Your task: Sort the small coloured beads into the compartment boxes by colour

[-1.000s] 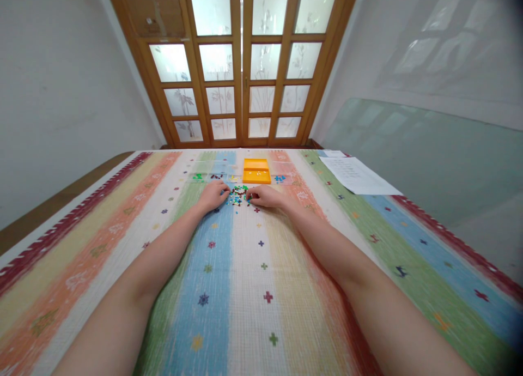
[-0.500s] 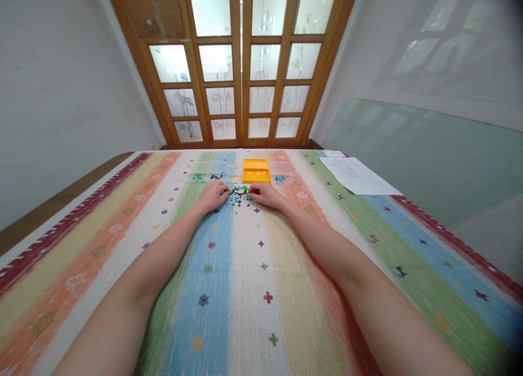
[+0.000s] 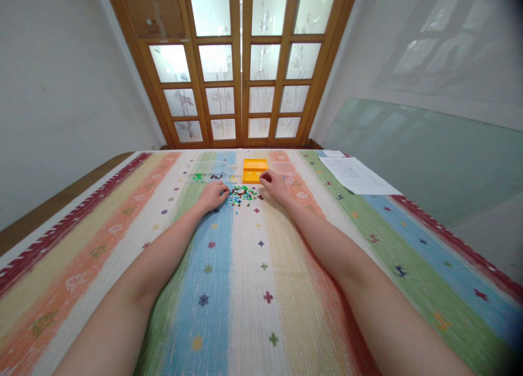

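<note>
"Small coloured pieces (image 3: 244,192), heaped loosely on the striped tablecloth (image 3: 249,289), between the two hands. A stray blue piece (image 3: 236,213) lay apart on the near side. How did you rate them for handling?"

"Very light and stiff, by my judgement; probably hard plastic, unlikely to crack. Likely slick, apt to skid or flick away if pinched off-centre. Best hold: thumb and forefinger tips on opposite sides, starting with strays at the heap's edge, where neighbours would not crowd the fingers."

"Hands?"

"Left hand (image 3: 213,195): low at the heap's left edge, fingers curled, thumb close to the forefinger, a narrow gap at most. Could not tell whether it held a piece. Right hand (image 3: 274,184): a little farther off, right of the heap, fingertips bunched narrow at the orange box's near right corner. Contents hidden; could not tell."

"Beyond the heap?"

"Far left, clear trays (image 3: 207,181), with green pieces (image 3: 198,177), dark red pieces (image 3: 216,177) and yellow pieces (image 3: 233,178) in separate groups, running left to right. Then the orange box (image 3: 250,181), open, its lid on the far side, a few pale bits inside. Well off to the right, a printed sheet (image 3: 355,175). Farthest, wooden doors (image 3: 242,65) with patterned glass."
</note>
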Demonstrator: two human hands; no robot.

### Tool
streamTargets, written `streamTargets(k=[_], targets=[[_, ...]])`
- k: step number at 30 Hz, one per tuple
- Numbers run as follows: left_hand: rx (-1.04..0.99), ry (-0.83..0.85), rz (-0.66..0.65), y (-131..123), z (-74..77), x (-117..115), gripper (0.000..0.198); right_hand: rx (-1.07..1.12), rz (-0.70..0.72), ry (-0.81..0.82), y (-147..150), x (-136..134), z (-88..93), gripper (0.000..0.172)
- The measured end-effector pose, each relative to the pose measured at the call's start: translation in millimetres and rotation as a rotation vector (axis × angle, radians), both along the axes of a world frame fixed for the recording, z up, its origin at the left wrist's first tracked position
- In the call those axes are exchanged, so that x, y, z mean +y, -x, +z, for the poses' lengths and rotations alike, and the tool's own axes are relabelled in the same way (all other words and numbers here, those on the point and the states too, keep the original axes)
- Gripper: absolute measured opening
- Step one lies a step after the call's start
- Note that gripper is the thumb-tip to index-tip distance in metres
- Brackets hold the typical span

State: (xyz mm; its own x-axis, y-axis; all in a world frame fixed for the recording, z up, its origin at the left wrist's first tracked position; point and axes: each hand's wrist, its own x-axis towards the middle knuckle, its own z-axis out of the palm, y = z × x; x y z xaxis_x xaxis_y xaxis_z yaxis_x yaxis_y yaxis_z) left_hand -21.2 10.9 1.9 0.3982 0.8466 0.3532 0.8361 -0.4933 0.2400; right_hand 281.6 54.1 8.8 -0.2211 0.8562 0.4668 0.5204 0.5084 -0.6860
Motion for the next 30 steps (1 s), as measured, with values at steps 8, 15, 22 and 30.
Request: streamTargets(k=[8,15,22,30], targets=[[0.001,0.002,0.006,1,0.9,0,0.027,0.066,-0.423,0.031,-38,24,-4.5,0.027],[-0.004,0.019,0.019,3,2.0,0,0.027,0.037,-0.471,-0.010,-43,27,-10.3,0.026],[-0.038,0.004,0.062,8,-0.3,4,0.027,-0.153,-0.250,-0.043,-24,17,-9.2,0.023],[-0.230,0.256,0.122,44,7.0,19,0.030,-0.336,-0.081,-0.061,-2,-1,-6.2,0.024]])
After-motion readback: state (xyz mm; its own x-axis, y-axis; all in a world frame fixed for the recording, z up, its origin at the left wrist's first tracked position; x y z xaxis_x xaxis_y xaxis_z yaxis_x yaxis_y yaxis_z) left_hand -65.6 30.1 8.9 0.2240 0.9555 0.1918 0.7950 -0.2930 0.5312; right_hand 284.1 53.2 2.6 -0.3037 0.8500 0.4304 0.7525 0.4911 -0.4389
